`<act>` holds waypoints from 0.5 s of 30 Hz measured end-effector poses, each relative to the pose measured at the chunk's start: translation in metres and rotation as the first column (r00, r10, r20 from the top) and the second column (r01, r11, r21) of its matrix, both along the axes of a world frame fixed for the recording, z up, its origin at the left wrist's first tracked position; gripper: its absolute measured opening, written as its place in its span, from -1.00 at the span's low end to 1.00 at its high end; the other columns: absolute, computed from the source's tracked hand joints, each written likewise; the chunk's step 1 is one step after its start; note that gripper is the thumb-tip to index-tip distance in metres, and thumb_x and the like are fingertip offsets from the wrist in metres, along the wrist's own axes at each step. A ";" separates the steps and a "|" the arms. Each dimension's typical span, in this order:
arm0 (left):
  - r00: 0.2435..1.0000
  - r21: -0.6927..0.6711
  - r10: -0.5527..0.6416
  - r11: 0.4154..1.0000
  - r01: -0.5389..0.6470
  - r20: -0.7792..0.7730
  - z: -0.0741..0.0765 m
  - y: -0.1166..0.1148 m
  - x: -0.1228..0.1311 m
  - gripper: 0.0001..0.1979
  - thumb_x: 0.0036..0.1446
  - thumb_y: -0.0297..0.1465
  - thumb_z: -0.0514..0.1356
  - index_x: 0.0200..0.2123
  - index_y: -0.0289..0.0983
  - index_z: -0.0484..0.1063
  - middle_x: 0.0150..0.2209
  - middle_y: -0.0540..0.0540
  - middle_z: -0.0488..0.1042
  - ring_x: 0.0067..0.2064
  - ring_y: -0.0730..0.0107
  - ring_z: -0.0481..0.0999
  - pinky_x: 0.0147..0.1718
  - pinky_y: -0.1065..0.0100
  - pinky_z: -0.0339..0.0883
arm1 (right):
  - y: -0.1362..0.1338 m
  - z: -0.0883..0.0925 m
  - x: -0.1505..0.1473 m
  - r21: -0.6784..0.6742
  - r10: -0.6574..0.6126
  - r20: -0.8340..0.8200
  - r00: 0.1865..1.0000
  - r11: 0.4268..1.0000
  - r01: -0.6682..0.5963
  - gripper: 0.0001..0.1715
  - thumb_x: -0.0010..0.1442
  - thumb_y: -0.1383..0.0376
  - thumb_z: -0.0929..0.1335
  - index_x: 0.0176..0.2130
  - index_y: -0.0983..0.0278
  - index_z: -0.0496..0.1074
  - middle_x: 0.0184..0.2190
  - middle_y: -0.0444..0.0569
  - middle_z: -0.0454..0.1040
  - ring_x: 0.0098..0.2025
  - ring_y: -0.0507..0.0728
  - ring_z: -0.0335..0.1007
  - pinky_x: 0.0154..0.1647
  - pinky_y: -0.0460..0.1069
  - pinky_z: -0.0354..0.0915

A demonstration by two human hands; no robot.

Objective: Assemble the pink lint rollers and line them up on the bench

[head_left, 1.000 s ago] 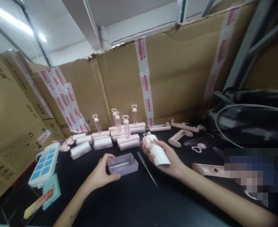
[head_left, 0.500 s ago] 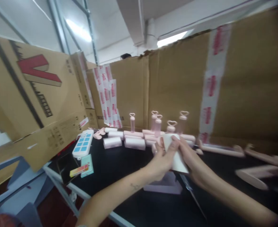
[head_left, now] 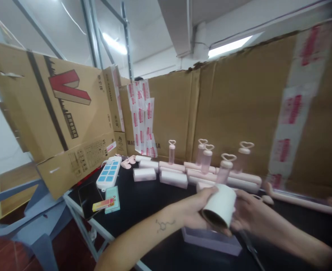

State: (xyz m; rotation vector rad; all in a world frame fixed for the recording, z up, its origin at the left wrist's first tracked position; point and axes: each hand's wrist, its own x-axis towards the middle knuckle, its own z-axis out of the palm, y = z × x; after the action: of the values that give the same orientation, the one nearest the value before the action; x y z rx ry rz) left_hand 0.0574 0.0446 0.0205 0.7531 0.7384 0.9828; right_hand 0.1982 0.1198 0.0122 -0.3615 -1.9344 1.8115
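Note:
A white paper roll (head_left: pixel 221 205) with a hollow core is tilted so its open end faces me. My left hand (head_left: pixel 196 210) is wrapped round its left side and underside. On the roll's right side, my right hand (head_left: pixel 247 212) has its fingers bent against it, partly blurred. Below the hands lies a pale purple box (head_left: pixel 211 241), partly covered by them. A metal tool (head_left: pixel 252 250), perhaps scissors or tweezers, shows under my right hand. Behind stand several clear pink tubes with heart-shaped handles, one of them a tube (head_left: pixel 224 169) just behind the roll.
White rolls in pale holders (head_left: pixel 173 178) line the back of the black table (head_left: pixel 132 210). At the left lie a white case with blue squares (head_left: pixel 109 173), a teal packet (head_left: pixel 115 203) and a dark phone (head_left: pixel 89 199). Cardboard walls (head_left: pixel 233 105) enclose the back.
The view has shifted, so the scene sits further left. The roll has been turned from upright, showing its open end. My right hand has moved from its upper side to lower on the right.

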 end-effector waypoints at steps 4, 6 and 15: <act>0.994 -0.081 0.011 0.997 -0.002 0.112 0.006 -0.011 0.003 -0.54 0.19 -0.11 -0.03 -0.15 -0.39 0.38 -0.41 -0.11 0.41 -0.50 0.37 0.43 -0.53 0.33 0.30 | -0.007 -0.005 0.001 -0.300 -0.083 0.052 0.995 0.949 0.095 -0.63 0.20 0.04 0.23 -0.41 0.24 0.40 -0.62 -0.11 0.40 -0.64 0.01 0.32 -0.57 -0.12 0.35; 0.993 -0.032 0.057 0.998 -0.054 0.103 0.010 -0.017 0.004 -0.58 0.19 -0.14 0.01 -0.12 -0.37 0.37 -0.40 -0.11 0.43 -0.52 0.37 0.44 -0.62 0.39 0.29 | -0.006 -0.002 0.002 -0.296 -0.180 -0.008 0.984 0.940 0.170 -0.74 0.14 0.12 0.32 -0.38 0.26 0.40 -0.55 -0.12 0.43 -0.55 0.00 0.36 -0.45 -0.10 0.39; 0.980 0.117 0.183 0.978 -0.173 -0.079 0.013 -0.026 0.014 -0.55 0.16 -0.22 0.09 0.07 -0.32 0.21 -0.09 -0.29 0.45 -0.49 0.32 0.50 -0.67 0.34 0.38 | 0.007 0.014 0.015 -0.037 -0.436 -0.226 0.871 0.897 0.440 -0.75 0.05 0.16 0.41 -0.33 0.30 0.45 -0.44 -0.15 0.42 -0.40 -0.01 0.32 -0.29 -0.08 0.30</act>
State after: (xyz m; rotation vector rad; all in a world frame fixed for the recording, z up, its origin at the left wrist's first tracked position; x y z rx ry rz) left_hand 0.0710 0.0181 0.0337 0.8411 0.8456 1.1657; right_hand 0.2131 0.1269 0.0261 -0.5156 -1.5525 1.4668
